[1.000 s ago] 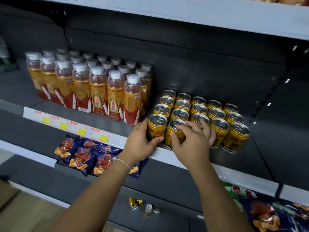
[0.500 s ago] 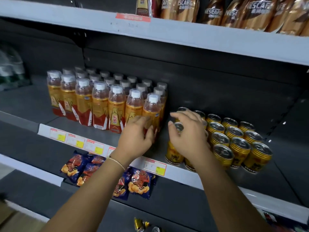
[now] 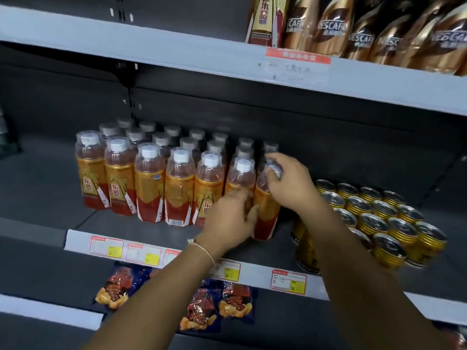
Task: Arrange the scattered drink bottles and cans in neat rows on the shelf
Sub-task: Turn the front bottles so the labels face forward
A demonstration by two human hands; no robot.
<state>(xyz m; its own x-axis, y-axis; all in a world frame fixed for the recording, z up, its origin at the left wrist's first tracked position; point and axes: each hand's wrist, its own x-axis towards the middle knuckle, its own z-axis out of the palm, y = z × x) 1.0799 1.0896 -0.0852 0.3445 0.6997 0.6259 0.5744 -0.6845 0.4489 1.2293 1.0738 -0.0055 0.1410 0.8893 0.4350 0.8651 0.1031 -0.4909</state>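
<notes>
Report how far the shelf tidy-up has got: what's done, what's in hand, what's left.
Done: the gold ribbed cans stand in tidy rows at right, and most orange-labelled clear bottles with white caps are lined up. In hand: the left hand and right hand each have a grip on the rightmost front bottle, low and at its cap. Left: squaring that bottle with its row.

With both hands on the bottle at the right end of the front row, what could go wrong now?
1. The right hand grips the end bottle only near its cap while the left hand holds its body; a push may tip it against the neighbouring bottle.
2. The right forearm lies over the gold cans near the shelf edge; pulling back may knock one off.
</notes>
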